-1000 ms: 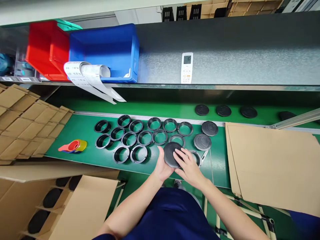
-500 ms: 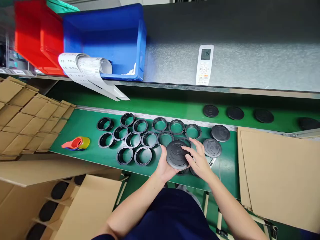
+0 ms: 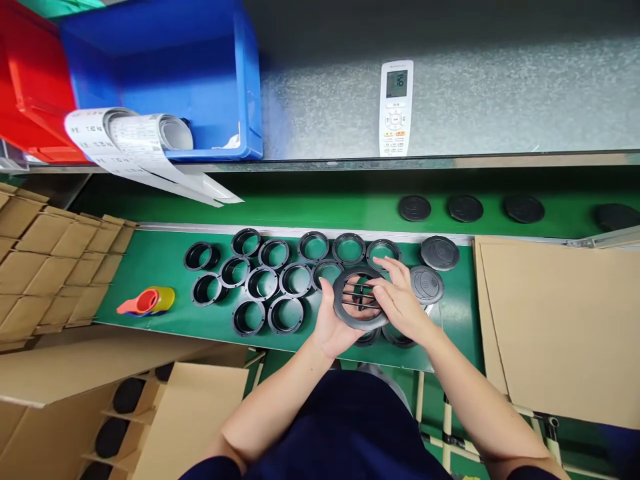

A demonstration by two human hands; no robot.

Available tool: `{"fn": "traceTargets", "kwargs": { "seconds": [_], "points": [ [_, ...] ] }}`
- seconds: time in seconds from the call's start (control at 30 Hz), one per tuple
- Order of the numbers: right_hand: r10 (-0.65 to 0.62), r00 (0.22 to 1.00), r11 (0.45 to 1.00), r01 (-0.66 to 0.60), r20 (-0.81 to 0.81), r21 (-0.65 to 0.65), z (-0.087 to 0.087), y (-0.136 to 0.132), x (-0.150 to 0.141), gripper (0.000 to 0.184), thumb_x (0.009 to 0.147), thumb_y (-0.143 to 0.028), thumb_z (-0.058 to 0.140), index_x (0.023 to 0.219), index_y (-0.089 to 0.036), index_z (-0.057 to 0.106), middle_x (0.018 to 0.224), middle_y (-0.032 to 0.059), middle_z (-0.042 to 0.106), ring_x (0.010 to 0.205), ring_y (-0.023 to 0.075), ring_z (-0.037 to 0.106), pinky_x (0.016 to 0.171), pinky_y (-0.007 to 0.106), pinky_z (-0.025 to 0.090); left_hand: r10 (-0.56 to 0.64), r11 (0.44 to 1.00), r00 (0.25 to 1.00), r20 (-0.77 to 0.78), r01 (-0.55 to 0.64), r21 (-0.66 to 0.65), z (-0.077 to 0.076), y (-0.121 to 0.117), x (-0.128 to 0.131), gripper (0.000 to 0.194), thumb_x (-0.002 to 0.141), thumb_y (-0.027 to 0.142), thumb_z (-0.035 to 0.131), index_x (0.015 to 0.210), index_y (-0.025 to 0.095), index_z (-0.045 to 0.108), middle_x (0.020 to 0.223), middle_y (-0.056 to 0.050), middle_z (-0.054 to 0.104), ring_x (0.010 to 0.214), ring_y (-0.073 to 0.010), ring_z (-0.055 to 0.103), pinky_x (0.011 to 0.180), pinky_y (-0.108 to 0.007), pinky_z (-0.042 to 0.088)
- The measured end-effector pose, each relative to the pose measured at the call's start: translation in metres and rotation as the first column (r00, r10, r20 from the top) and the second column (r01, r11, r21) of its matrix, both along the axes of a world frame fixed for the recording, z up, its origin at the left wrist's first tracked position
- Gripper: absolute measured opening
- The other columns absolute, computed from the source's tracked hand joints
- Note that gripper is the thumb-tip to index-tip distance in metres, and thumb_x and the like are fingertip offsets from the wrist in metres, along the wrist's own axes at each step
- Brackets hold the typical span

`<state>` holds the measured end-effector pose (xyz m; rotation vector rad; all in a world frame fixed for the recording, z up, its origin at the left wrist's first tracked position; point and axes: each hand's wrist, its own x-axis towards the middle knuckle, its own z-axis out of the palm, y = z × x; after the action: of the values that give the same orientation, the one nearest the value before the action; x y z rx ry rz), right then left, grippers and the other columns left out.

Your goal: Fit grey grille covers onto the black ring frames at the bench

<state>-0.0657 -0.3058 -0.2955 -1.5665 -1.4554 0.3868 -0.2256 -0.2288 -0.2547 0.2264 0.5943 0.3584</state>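
Observation:
Both my hands hold one black round vent part [image 3: 345, 313] above the green table [image 3: 160, 267]. It shows a ring with slats across its opening. My left hand [image 3: 331, 327] cups it from below and left, fingers curled round the rim. My right hand [image 3: 400, 303] grips its right side, fingers over the slats. Several open black rings [image 3: 263, 283] lie in rows on the table to the left. Two closed black discs [image 3: 439, 253] lie to the right of my hands. More rings [image 3: 397, 337] lie partly hidden under my hands.
A tape dispenser [image 3: 145, 301] lies at the table's left. Cardboard sheets [image 3: 555, 320] lie at the right, cardboard dividers [image 3: 55, 260] at the left, a box with black parts [image 3: 130, 400] below. On the shelf: blue bin [image 3: 170, 73], red bin [image 3: 30, 80], label rolls [image 3: 135, 137], remote [image 3: 396, 107]. Black discs [image 3: 465, 208] ride the far belt.
The black part has been lifted off the table and turned over: its closed face showed before, its slatted open side shows now. The camera has moved closer and lower.

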Motion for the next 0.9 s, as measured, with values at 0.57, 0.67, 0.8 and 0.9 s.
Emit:
{"fn": "traceTargets", "kwargs": {
  "seconds": [0.57, 0.67, 0.8, 0.9],
  "points": [
    [0.249, 0.958, 0.967, -0.237, 0.14, -0.096, -0.035, -0.033, -0.015, 0.071, 0.099, -0.052, 0.053, 0.158, -0.022, 0.025, 0.161, 0.0137, 0.024, 0.149, 0.0342, 0.016, 0.119, 0.063, 0.023, -0.02, 0.997, 0.994, -0.108, 0.013, -0.071, -0.03, -0.007, 0.008, 0.073, 0.091, 0.074, 0.038, 0.127, 0.015, 0.062, 0.128, -0.014, 0.066, 0.129, -0.0303, 0.053, 0.114, -0.046, 0.036],
    [0.254, 0.967, 0.939, -0.238, 0.032, -0.249, -0.048, -0.03, -0.017, 0.095, 0.089, -0.055, 0.067, 0.16, -0.023, 0.013, 0.164, 0.0168, -0.002, 0.15, 0.0401, 0.003, 0.117, 0.064, 0.023, -0.099, 0.995, 0.984, -0.148, 0.094, -0.044, -0.044, -0.011, 0.011, 0.073, 0.091, 0.072, 0.043, 0.134, 0.015, 0.058, 0.131, -0.016, 0.063, 0.134, -0.033, 0.049, 0.116, -0.046, 0.034],
    [0.262, 0.958, 0.899, -0.287, -0.12, -0.332, -0.058, -0.004, -0.006, 0.109, 0.076, -0.053, 0.079, 0.16, -0.032, 0.011, 0.159, 0.0134, 0.017, 0.146, 0.0378, 0.02, 0.115, 0.058, 0.032, -0.146, 0.989, 0.979, -0.145, 0.142, -0.036, -0.053, -0.008, 0.018, 0.086, 0.088, 0.078, 0.038, 0.147, 0.016, 0.043, 0.143, -0.019, 0.053, 0.138, -0.0356, 0.043, 0.117, -0.052, 0.03],
    [0.0, 1.0, 0.946, -0.001, -0.006, -0.324, -0.071, 0.032, 0.017, 0.109, 0.072, -0.049, 0.08, 0.159, -0.024, 0.019, 0.152, 0.0168, 0.026, 0.139, 0.0361, 0.029, 0.114, 0.052, 0.032, -0.098, 0.995, 0.964, -0.246, 0.097, -0.016, -0.057, 0.001, 0.012, 0.087, 0.085, 0.081, 0.038, 0.154, 0.03, 0.026, 0.152, -0.018, 0.042, 0.14, -0.0377, 0.04, 0.113, -0.062, 0.029]
  ]
}}
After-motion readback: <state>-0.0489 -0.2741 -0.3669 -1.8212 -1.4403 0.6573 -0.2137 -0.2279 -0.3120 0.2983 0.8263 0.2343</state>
